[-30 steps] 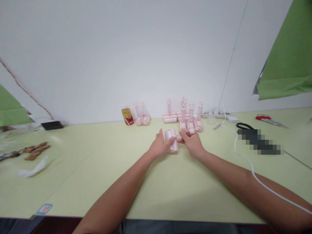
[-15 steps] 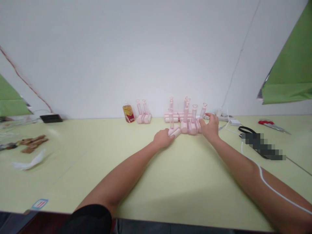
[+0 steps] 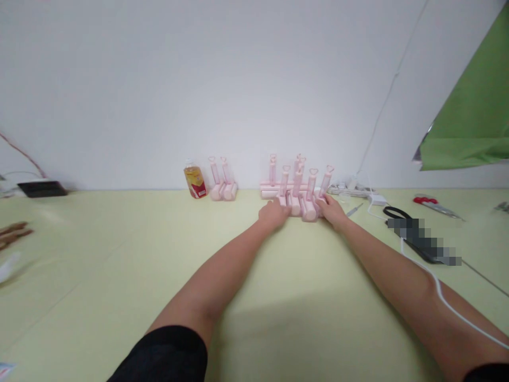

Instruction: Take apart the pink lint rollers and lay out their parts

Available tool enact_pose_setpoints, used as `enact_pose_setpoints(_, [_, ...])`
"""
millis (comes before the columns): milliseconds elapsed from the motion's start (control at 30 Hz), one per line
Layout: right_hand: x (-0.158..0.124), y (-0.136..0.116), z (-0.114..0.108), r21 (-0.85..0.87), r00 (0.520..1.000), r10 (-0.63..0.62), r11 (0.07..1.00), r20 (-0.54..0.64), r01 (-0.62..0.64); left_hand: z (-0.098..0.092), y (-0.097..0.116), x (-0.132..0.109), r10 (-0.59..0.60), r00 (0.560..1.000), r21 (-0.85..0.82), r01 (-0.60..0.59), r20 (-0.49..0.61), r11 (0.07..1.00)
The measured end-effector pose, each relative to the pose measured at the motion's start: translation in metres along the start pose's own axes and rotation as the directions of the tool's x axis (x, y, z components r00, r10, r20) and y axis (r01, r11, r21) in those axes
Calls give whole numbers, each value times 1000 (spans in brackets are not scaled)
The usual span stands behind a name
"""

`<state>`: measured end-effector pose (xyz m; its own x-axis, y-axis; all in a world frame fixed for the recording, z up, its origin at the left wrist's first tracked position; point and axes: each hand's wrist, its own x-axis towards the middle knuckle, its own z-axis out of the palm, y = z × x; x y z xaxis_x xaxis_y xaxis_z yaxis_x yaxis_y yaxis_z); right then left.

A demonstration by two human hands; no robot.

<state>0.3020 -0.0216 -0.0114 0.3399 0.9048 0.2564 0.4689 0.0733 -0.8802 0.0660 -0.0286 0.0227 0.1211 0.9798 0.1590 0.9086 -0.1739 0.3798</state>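
Observation:
A cluster of pink lint rollers (image 3: 301,195) stands at the far side of the pale green table (image 3: 254,276), handles pointing up, with several more lying behind them. My left hand (image 3: 273,215) is at the cluster's left end, fingers curled on the nearest pink roller (image 3: 283,197). My right hand (image 3: 332,210) lies against the cluster's right end, fingers stretched along the outermost roller and holding nothing. Both hands bracket the group.
Two more pink rollers (image 3: 221,185) and a small yellow bottle (image 3: 193,181) stand by the wall at left. A white cable (image 3: 421,262), black-handled scissors (image 3: 397,214), red scissors (image 3: 433,203) and a power strip (image 3: 350,188) lie at right. Green cloth (image 3: 473,122) hangs upper right.
Both hands held one roller in front of the cluster; the left hand then carried it forward to the cluster's left end. The right hand let go and moved to the right end.

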Motion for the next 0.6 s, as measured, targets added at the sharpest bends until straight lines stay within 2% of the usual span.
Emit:
enact_pose_setpoints(133, [-1, 1, -2, -51, 1000, -10, 999, 21, 11, 8, 12, 2, 13, 1000, -22, -13, 15, 1000])
enact_pose_setpoints(233, [-14, -6, 1, -95, 997, -11, 995, 75, 18, -1, 0, -11, 18, 1000, -15, -18, 19, 1000])
enact_pose_setpoints(333, [-41, -21, 8, -17, 973, -62, 998, 221, 67, -19, -25, -38, 31, 999, 50, -32, 13, 998])
enact_pose_setpoints(433, [-74, -42, 23, 150, 893, -236, 970, 382, 192, -45, -61, -70, 11, 1000, 129, -10, -5, 992])
enact_pose_setpoints(500, [-92, -56, 40, 176, 823, -303, 953, 481, 248, -63, -87, -88, -25, 1000, 187, 26, -9, 982])
enact_pose_setpoints(600, [-110, -77, 77, 127, 779, -336, 939, 529, 319, -89, -125, -106, -102, 995, 252, 104, -23, 962])
